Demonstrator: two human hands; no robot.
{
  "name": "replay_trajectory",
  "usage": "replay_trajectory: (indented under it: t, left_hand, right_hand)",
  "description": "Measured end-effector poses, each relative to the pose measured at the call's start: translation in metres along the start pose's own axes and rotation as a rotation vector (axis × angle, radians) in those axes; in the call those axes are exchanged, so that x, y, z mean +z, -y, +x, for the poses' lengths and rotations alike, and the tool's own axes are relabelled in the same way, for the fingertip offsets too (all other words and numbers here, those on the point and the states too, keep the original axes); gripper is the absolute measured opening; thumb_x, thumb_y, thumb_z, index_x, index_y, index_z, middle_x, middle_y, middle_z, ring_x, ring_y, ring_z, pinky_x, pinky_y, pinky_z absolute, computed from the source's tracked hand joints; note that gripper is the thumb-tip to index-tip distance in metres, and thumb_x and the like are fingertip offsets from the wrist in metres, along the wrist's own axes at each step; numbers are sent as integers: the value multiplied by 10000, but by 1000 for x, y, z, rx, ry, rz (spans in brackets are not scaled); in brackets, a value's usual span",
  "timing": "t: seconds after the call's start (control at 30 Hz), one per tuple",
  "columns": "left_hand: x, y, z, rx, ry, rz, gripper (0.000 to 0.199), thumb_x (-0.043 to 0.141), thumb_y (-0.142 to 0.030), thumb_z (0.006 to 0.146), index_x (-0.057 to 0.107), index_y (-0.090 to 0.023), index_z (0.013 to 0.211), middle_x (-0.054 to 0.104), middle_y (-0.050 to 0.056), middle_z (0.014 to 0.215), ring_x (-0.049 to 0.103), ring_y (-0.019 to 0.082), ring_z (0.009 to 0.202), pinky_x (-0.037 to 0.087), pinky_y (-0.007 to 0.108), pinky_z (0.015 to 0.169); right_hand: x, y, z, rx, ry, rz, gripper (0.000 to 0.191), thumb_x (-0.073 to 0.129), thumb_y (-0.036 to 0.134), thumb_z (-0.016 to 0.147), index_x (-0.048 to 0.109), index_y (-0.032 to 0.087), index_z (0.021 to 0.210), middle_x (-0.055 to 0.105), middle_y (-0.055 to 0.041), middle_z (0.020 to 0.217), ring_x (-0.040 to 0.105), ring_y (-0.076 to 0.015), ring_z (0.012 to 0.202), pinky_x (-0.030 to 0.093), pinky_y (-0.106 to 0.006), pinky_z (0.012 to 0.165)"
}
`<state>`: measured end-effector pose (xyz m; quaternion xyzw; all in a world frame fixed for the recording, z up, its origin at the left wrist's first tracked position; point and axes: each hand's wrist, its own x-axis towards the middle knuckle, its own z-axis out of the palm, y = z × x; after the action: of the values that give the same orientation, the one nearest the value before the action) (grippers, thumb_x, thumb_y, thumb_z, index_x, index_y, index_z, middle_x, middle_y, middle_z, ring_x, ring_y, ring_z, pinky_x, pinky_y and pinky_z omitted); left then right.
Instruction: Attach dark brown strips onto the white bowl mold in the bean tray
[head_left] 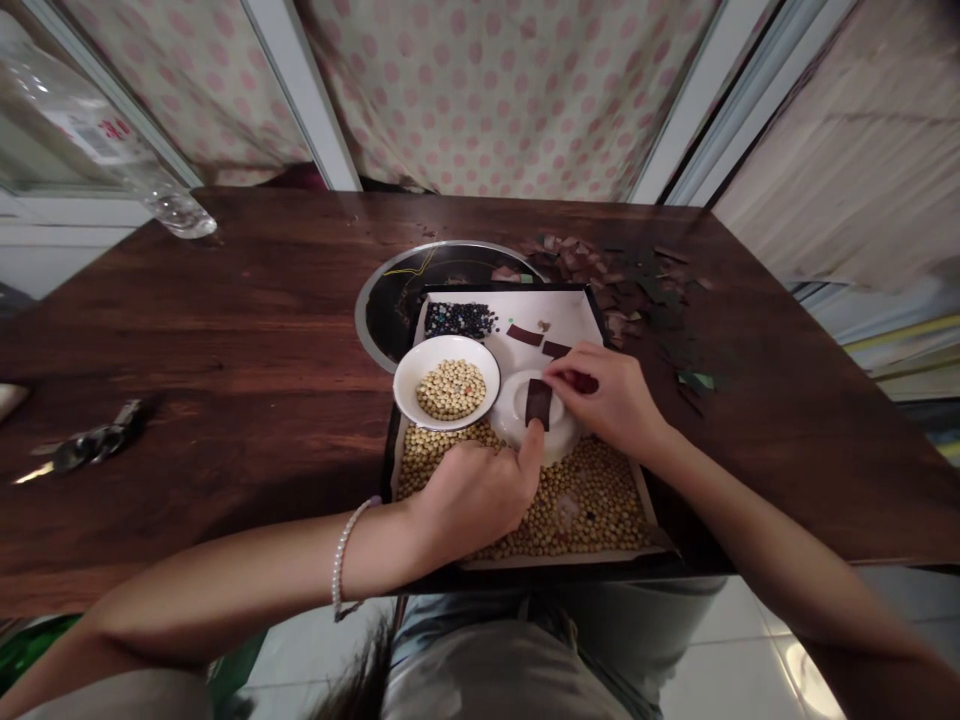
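Observation:
An overturned white bowl [513,408] rests in a black-rimmed tray [652,505], with a dark brown strip [538,402] lying across its base. My left hand [480,492] presses the strip's near end with the index fingertip; its other fingers are curled. At the strip's upper right, my right hand [611,395] is closed in a pinch; what its fingertips hold is too small to name. Left of the overturned bowl, a white bowl [405,385] holds pale beans. Loose beans [600,500] cover the tray's near half. Two more brown strips [525,335] lie behind on white paper.
Dark beads [459,320] fill the tray's back left corner. Behind the tray is a round black inset [382,310]. Brown and green scraps [577,262] are scattered at the back right. A plastic bottle [169,200] stands at the back left, and keys [86,448] lie at left.

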<state>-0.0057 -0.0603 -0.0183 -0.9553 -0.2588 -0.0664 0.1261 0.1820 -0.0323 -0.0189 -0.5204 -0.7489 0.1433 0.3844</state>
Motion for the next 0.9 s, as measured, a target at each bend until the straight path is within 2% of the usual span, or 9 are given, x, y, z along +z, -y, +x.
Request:
replay_trajectory:
  t: [0.07,0.23,0.37,0.53,0.67,0.8,0.9]
  left_hand:
    - [0,0,0,1,0,9,409,399,-127,831,470,33,1201,594,52,492,526,158,358,293,273,341]
    - [1,-1,-2,-7,-39,59,411,403,-135,825,482,13,1200,580,41,475,513,149,345,287,268,338]
    - [3,0,-3,-5,-49,63,421,418,-138,817,481,18,1202,581,36,484,513,144,343,278,267,329]
    - [5,-1,-3,-19,-51,54,416,423,-142,820,483,13,1201,581,34,478,517,147,346,295,268,333]
    - [5,-1,-3,-29,-31,49,426,408,-144,828,463,14,1220,583,40,486,519,150,354,298,271,337]
    - [3,-2,-3,-17,-28,39,425,418,-131,822,466,25,1214,581,38,496,528,149,363,298,269,334]
    - [3,-2,-3,-13,-44,41,420,424,-124,820,473,29,1208,574,35,487,519,147,352,287,268,329]
  right_hand:
    - [0,2,0,2,-38,-8,84,568,168,786,651,160,783,527,4,661,472,-104,587,387,-235,553]
    - [2,4,-2,17,71,32,88,572,189,777,656,165,781,525,7,644,465,-100,561,374,-226,515]
    - [2,3,-2,-4,66,4,86,565,184,775,648,165,784,520,7,651,454,-97,556,370,-223,508]
    - [1,2,-2,-46,-9,-89,106,533,144,786,635,155,809,501,1,670,465,-106,595,386,-231,549]
    - [-2,-3,-1,-44,76,-38,84,545,157,786,626,173,802,509,11,655,458,-100,565,383,-224,525]
    - [-11,-2,6,-39,-48,-69,82,543,159,790,622,180,792,502,8,656,452,-104,573,389,-234,541]
    - [-14,16,15,-84,-41,2,64,556,190,797,618,188,811,512,13,659,445,-97,562,394,-234,542]
